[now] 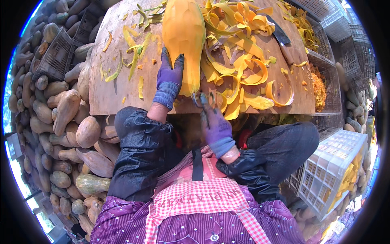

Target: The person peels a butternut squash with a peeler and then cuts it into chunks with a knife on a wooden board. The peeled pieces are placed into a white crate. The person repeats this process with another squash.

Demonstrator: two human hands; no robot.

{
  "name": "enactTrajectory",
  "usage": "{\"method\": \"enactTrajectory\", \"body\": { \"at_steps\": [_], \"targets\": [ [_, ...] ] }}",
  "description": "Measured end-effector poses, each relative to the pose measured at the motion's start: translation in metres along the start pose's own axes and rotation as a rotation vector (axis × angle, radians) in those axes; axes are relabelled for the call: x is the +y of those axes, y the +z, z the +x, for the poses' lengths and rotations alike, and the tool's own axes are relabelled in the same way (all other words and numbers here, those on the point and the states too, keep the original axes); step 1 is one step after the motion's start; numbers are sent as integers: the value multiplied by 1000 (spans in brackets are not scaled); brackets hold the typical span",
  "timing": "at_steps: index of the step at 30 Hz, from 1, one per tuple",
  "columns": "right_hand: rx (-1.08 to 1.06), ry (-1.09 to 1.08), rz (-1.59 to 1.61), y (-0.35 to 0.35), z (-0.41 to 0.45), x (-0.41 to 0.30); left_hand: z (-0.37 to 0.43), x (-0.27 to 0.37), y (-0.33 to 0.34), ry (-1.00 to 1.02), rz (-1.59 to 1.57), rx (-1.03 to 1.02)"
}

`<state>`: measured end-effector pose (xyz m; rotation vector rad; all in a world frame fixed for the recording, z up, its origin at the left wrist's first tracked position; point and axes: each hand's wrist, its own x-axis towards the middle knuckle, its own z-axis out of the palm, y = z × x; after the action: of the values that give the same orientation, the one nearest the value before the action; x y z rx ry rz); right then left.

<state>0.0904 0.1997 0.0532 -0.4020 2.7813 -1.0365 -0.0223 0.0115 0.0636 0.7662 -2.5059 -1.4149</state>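
Note:
A large peeled orange squash (184, 33) lies lengthwise on a wooden board (122, 97), its narrow end towards me. My left hand (171, 68), in a purple knitted glove with dark fingertips, rests on the squash's left side near the neck, thumb and fingers spread. My right hand (211, 116), gloved the same way, is closed around a metal peeler (197, 99) at the near end of the squash, by the board's front edge. Whether the blade touches the flesh cannot be told. Curled peel strips (237, 67) are heaped right of the squash.
A cleaver (278, 32) with a wooden handle lies on the board's right part. Beyond that edge stand a crate of peelings (304, 33) and a bin of orange pulp (318, 88). A white crate (332, 158) holds yellow pieces at lower right. Unpeeled squashes (68, 106) are piled on the left.

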Motion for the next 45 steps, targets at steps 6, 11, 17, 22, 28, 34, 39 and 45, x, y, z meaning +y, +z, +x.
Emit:
{"method": "enactTrajectory", "body": {
  "at_steps": [6, 11, 17, 22, 28, 34, 39, 45],
  "targets": [
    [116, -35, -95, 35, 12, 5, 0, -3, 1, 2, 17, -22],
    [-28, -21, -145, 31, -8, 6, 11, -22, 2, 42, -88, 26],
    [43, -55, -269, 41, -4, -5, 18, -21, 8, 65, -137, -6],
    [-23, -28, -60, 29, -29, 0, 21, -24, 8, 31, -238, -6],
    [108, -34, 154, 38, 39, 13, 23, -27, 8, 63, -383, -22],
    [-112, 26, 410, -24, -20, 5, 20, -13, -2, 168, 110, 115],
    [162, 212, 481, -68, 79, 25, -2, 46, 15, 209, 744, -48],
    [219, 225, 857, -80, 175, 7, 28, -3, -32, 215, 338, -189]
  ]
}}
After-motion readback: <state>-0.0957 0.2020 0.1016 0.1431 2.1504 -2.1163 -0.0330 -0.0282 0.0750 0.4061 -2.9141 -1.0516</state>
